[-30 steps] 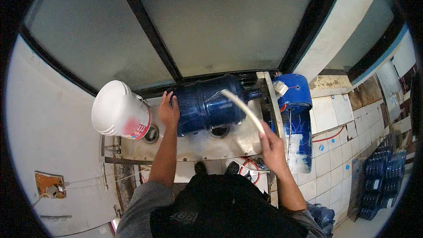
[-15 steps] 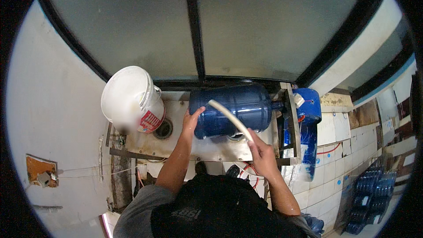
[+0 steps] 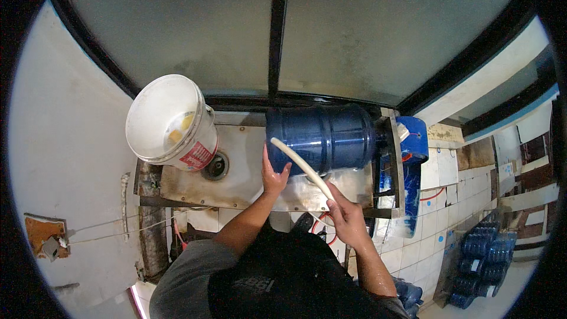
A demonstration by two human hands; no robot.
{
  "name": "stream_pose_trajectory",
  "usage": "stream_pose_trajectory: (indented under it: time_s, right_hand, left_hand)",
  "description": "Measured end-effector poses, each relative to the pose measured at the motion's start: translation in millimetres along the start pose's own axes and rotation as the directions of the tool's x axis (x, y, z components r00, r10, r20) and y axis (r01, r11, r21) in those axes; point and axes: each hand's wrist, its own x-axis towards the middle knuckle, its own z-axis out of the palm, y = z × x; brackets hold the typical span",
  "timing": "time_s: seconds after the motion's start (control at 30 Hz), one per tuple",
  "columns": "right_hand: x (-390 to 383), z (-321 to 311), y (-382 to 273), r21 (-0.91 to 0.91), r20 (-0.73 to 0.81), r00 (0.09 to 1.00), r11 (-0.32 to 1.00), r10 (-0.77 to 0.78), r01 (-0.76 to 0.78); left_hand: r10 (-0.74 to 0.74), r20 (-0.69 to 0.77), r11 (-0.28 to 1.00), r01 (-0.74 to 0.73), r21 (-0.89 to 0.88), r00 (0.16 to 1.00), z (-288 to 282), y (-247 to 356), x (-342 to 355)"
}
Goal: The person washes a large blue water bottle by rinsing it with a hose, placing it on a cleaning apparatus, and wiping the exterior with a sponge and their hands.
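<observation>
A large blue jug (image 3: pixel 319 130) lies on its side on a steel counter (image 3: pixel 248 195), its neck pointing right. My left hand (image 3: pixel 273 174) grips the lower part of the jug's left end with thumb and fingers. My right hand (image 3: pixel 342 212) is closed round a cream hose (image 3: pixel 301 162), whose open end rests over or against the jug's left end; I cannot tell if they touch. To the left stands a white bucket (image 3: pixel 150 112), tilted in view, with yellow pieces inside. A round drain (image 3: pixel 215 165) shows between bucket and jug.
Behind the counter is a frosted, black-framed window (image 3: pixel 384 35). At right stand blue containers (image 3: pixel 413 136) beside white tiles (image 3: pixel 437 224), with stacked jugs (image 3: pixel 478 260) farther right. A wall (image 3: pixel 77 142) rises at left; a red hose (image 3: pixel 322 230) lies below the counter.
My left hand has slid down the jug's left end toward me. The hose's tip has moved left along the jug to that end. The whole view has shifted slightly.
</observation>
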Motion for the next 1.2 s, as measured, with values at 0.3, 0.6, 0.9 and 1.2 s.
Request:
stream_pose_trajectory:
  time_s: [0.3,0.6,0.9,1.2]
  right_hand:
    - [-9,-39,23,-0.126,-0.227,0.973,0.992,-0.033,0.004]
    - [10,-122,71,-0.074,-0.528,0.846,0.987,0.081,-0.141]
    - [5,-82,24,-0.071,-0.298,0.954,0.997,-0.031,0.01]
    - [-1,-33,1,-0.054,-0.071,0.993,0.995,-0.09,0.086]
  left_hand:
    - [-0.681,0.41,0.443,0.788,-0.428,0.606,2,-175,1]
    - [-0.547,0.293,0.76,0.612,-0.22,0.784,9,28,139]
    - [-0.613,0.044,0.788,0.614,-0.042,0.789,16,51,110]
    - [-0.373,-0.057,0.928,0.372,-0.034,0.926,16,50,82]
